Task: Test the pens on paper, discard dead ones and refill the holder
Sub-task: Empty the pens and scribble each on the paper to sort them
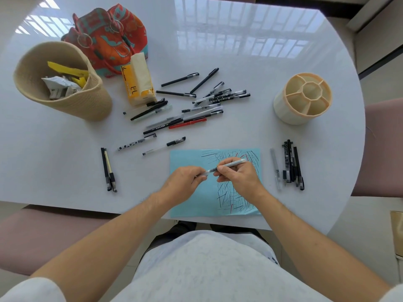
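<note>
At lower centre I see both forearms angled inward over the blue paper [187, 205]. My right hand [239, 177] pinches a translucent pen [229, 165]; left hand [185, 182] fingers pinch its cap end.

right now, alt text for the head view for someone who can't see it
Both hands hold a clear pen over scribbled blue paper, the left hand at its cap end, the right hand on the barrel. Loose pens lie beyond, an empty divided holder to the right, a woven basket to the left.
</note>
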`<action>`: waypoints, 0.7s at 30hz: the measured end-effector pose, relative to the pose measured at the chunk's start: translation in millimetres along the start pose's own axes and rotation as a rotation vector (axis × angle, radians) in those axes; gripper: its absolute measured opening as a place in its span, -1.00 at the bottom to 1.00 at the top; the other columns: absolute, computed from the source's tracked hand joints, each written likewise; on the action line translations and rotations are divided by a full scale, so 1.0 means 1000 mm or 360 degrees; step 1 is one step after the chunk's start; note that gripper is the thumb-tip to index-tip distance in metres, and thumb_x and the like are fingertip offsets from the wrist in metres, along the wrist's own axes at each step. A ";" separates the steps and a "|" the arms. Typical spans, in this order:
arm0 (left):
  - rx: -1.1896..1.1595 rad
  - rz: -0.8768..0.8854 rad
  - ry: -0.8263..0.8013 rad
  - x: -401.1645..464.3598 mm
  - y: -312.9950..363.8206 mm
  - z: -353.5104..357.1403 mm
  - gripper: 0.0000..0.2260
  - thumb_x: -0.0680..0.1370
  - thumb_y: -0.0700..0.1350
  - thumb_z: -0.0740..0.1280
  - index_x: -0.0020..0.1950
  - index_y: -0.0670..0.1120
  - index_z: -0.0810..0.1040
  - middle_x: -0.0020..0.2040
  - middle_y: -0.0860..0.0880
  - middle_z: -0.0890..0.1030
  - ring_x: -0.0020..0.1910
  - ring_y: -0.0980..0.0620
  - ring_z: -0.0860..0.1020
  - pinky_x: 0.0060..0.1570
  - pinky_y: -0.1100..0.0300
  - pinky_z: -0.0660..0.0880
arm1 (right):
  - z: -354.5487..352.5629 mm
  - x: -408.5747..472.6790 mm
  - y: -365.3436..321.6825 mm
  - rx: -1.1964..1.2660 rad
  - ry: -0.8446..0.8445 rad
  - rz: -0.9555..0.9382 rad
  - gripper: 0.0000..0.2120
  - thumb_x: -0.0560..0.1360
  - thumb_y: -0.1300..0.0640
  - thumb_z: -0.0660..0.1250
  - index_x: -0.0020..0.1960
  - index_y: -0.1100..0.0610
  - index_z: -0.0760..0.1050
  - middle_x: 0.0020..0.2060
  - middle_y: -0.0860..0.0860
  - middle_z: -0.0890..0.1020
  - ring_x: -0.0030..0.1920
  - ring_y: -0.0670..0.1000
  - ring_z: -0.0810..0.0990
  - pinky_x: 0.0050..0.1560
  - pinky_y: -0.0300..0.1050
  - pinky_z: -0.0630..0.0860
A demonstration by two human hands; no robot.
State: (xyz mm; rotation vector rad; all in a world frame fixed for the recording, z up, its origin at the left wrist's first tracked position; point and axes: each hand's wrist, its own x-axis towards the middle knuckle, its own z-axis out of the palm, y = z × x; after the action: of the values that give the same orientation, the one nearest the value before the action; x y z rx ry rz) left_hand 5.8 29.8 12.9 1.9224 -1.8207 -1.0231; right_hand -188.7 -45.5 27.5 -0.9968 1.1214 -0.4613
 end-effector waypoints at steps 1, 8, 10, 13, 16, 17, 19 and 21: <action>-0.0003 -0.0007 0.0001 0.000 0.000 0.000 -0.86 0.63 -0.03 0.27 0.02 -0.05 0.60 -0.27 0.15 0.47 -0.29 0.11 0.42 -0.26 0.24 0.30 | -0.001 0.000 0.000 0.0002 0.0014 -0.0009 -0.94 0.58 0.36 0.39 -0.04 0.27 0.62 -0.20 0.16 0.74 -0.14 0.12 0.74 -0.14 -0.02 0.71; 0.0021 0.0029 0.0011 0.004 0.003 -0.010 -0.83 0.62 -0.05 0.30 0.11 -0.07 0.62 -0.15 0.07 0.59 -0.17 0.08 0.50 -0.13 0.22 0.40 | 0.000 -0.004 0.003 0.0032 0.0067 -0.0039 -0.96 0.58 0.34 0.40 -0.01 0.31 0.62 -0.18 0.22 0.73 -0.12 0.16 0.74 -0.12 -0.01 0.71; 0.0029 0.0073 0.0000 0.004 0.007 -0.012 -0.83 0.62 -0.06 0.30 0.10 -0.09 0.63 -0.15 0.03 0.60 -0.16 0.04 0.52 -0.10 0.17 0.45 | 0.005 -0.005 0.004 0.0077 0.0072 -0.0032 -0.96 0.59 0.33 0.39 -0.01 0.30 0.62 -0.20 0.18 0.73 -0.13 0.13 0.74 -0.14 -0.04 0.70; 0.0051 0.0117 0.0010 0.005 0.014 -0.011 -0.85 0.62 -0.08 0.30 0.04 -0.11 0.63 -0.21 0.00 0.57 -0.21 0.00 0.51 -0.15 0.11 0.45 | 0.012 -0.006 0.005 0.0143 0.0138 -0.0013 -0.93 0.61 0.29 0.37 0.00 0.30 0.61 -0.20 0.16 0.74 -0.14 0.11 0.74 -0.12 -0.05 0.70; 0.0074 0.0117 0.0020 0.006 0.016 -0.009 -0.85 0.61 -0.09 0.30 -0.01 -0.13 0.63 -0.25 0.01 0.54 -0.25 0.01 0.48 -0.19 0.12 0.42 | 0.018 -0.007 0.006 0.0147 0.0198 0.0011 -0.90 0.62 0.27 0.36 0.00 0.30 0.61 -0.21 0.15 0.74 -0.17 0.09 0.74 -0.13 -0.06 0.71; 0.0081 0.0113 0.0029 0.005 0.015 -0.008 -0.85 0.61 -0.10 0.30 -0.03 -0.13 0.62 -0.27 0.03 0.51 -0.27 0.02 0.45 -0.21 0.13 0.39 | 0.019 -0.007 0.006 0.0128 0.0208 0.0018 -0.90 0.62 0.27 0.36 -0.01 0.31 0.62 -0.22 0.15 0.74 -0.18 0.09 0.73 -0.13 -0.06 0.71; 0.0079 0.0096 0.0048 0.003 0.013 -0.005 -0.85 0.61 -0.10 0.30 -0.07 -0.12 0.61 -0.29 0.06 0.47 -0.29 0.04 0.42 -0.24 0.15 0.35 | 0.021 -0.008 0.007 0.0089 0.0228 0.0039 -0.89 0.62 0.26 0.37 -0.02 0.31 0.62 -0.23 0.16 0.74 -0.22 0.11 0.72 -0.13 -0.06 0.71; 0.0082 0.0070 0.0059 -0.001 0.011 -0.002 -0.85 0.61 -0.12 0.30 -0.10 -0.13 0.60 -0.30 0.03 0.49 -0.29 0.02 0.44 -0.23 0.09 0.41 | 0.024 -0.008 0.009 0.0074 0.0257 0.0066 -0.88 0.62 0.26 0.37 -0.06 0.27 0.63 -0.26 0.14 0.73 -0.28 0.09 0.71 -0.16 -0.08 0.70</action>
State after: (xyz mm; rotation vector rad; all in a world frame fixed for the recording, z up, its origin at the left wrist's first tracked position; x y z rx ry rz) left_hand -0.9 28.3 21.3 1.9084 -1.8780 -0.9292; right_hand -171.5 -24.1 26.2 -0.9063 1.2680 -0.5396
